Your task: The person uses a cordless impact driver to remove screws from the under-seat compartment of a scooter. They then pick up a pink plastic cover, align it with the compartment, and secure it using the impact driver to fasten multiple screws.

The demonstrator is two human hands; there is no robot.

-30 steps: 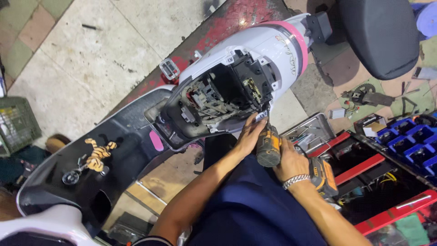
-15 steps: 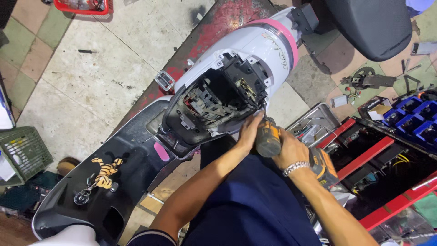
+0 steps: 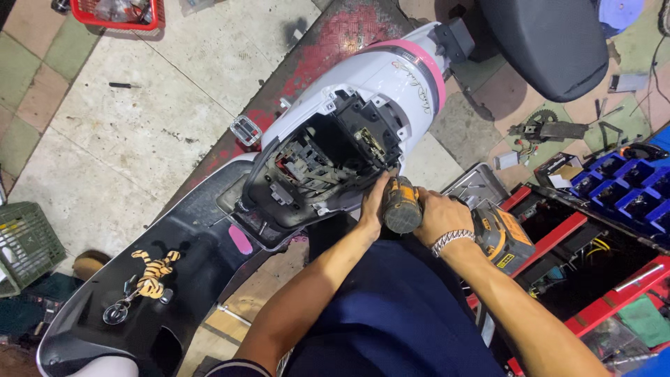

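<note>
Cordless drill (image 3: 403,204) sits in our right hand (image 3: 436,215), pointed at the near edge of the scooter's open body (image 3: 328,164), where the cover is off and brackets and wiring show inside. Our right hand is wrapped tight around the grip, with the yellow and black battery (image 3: 504,237) sticking out behind the wrist and its metal bracelet (image 3: 450,241). Our left hand (image 3: 373,204) lies open-fingered beside the drill's nose, pressed against the rim of the opening, probably to steady the tip; whether it pinches anything small we cannot tell. Both forearms reach forward close together over our dark blue lap, so the two hands meet at the same spot.

Around us, the scooter's white and pink shell (image 3: 398,84) slopes up toward the black seat (image 3: 544,42), which is tipped up and away. On the black footboard lies a striped tiger keyring (image 3: 152,269). To the right stands a red tool cart (image 3: 558,237) with blue bins (image 3: 621,188), and loose metal parts (image 3: 548,129) lie on the floor beyond it. A green crate (image 3: 24,244) and a red basket (image 3: 115,10) sit at the edges. The shell's rim and the drill itself hide the exact point of contact.
</note>
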